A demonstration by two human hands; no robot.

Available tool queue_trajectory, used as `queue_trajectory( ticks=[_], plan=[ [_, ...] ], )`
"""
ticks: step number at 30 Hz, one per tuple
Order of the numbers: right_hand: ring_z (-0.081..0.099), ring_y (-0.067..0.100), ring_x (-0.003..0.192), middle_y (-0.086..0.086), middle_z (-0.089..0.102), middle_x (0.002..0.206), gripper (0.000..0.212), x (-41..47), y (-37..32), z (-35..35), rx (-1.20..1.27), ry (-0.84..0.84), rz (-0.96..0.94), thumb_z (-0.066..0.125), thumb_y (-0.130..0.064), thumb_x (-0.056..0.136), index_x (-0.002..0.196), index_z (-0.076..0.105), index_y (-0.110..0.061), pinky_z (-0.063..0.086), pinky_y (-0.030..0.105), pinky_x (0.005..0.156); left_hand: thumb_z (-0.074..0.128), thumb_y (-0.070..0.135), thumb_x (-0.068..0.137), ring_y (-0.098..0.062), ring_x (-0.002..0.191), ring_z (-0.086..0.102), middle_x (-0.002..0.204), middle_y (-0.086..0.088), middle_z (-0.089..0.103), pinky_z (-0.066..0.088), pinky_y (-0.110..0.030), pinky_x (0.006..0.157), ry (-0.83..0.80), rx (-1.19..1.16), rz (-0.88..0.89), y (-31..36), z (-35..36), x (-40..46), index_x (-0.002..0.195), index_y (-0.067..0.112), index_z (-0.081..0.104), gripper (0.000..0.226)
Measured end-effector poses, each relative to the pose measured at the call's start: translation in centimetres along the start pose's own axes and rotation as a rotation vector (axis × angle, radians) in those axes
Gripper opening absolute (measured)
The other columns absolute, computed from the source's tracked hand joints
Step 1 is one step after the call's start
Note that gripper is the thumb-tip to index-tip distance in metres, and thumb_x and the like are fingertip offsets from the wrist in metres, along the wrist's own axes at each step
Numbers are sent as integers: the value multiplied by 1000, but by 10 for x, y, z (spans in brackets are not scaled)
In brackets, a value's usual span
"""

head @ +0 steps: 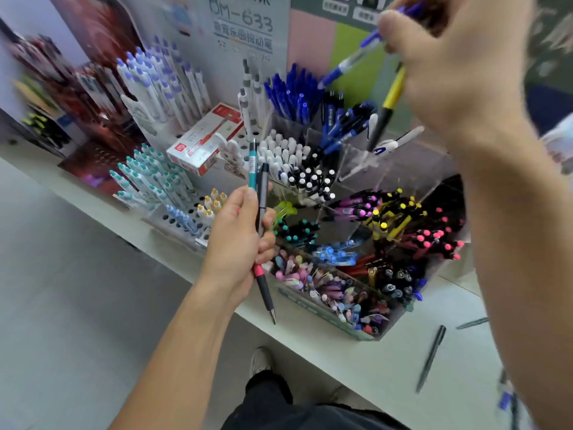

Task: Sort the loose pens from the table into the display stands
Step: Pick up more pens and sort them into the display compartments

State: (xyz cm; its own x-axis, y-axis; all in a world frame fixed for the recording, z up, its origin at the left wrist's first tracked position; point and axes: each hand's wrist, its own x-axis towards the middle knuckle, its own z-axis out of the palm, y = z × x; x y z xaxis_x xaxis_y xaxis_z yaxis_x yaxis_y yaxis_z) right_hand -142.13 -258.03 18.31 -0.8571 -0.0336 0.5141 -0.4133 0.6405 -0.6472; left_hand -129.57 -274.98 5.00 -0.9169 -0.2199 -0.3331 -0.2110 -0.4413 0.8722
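My left hand (238, 240) grips a small bundle of pens upright in front of the stands: a teal pen (252, 164) and a grey pen with a black tip and red grip (264, 274). Raised at the upper right, my right hand (459, 66) pinches a blue-and-white pen (347, 62) over the blue-pen compartments (297, 94). A yellow-and-black pen (386, 108) hangs just below that hand; whether the hand holds it is unclear. A clear multi-compartment stand (384, 184) holds pens sorted by colour. Loose dark pens (431, 358) lie on the white table (387, 367).
White peg-hole stands (161, 88) with purple-capped and teal-capped pens (148, 175) sit at the left. A red-and-white pen box (204, 138) lies between them. Display cards stand behind. Another loose pen (473, 323) and a blue one (505, 398) lie at the right table edge. Grey floor lies left.
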Motion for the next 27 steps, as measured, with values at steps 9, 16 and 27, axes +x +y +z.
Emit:
queue_trajectory(
  ticks=[9,16,27],
  plan=[
    [63,17,82,4,67,97,23,39,-10,75,-261,-430,22,65,-30,98,109,69,-10,46,22,66,43,23,107,-7,43,37,73,-2,54,27,-14,34,-165,-41,-45,5,-10,0,117,9,52,19],
    [68,22,84,7,71,97,24,47,-13,66,-307,-602,88,64,-35,98,101,67,-11,49,29,69,48,23,105,-9,44,41,73,-4,60,28,-15,35,-128,18,-1,3,-10,2,101,13,56,13],
    [46,20,68,19,44,82,38,56,-19,69,-497,-789,222,42,-22,108,131,53,7,41,7,48,54,22,102,-11,48,31,73,-2,55,19,-21,42,-95,139,37,-4,-10,3,114,18,60,14]
  ],
)
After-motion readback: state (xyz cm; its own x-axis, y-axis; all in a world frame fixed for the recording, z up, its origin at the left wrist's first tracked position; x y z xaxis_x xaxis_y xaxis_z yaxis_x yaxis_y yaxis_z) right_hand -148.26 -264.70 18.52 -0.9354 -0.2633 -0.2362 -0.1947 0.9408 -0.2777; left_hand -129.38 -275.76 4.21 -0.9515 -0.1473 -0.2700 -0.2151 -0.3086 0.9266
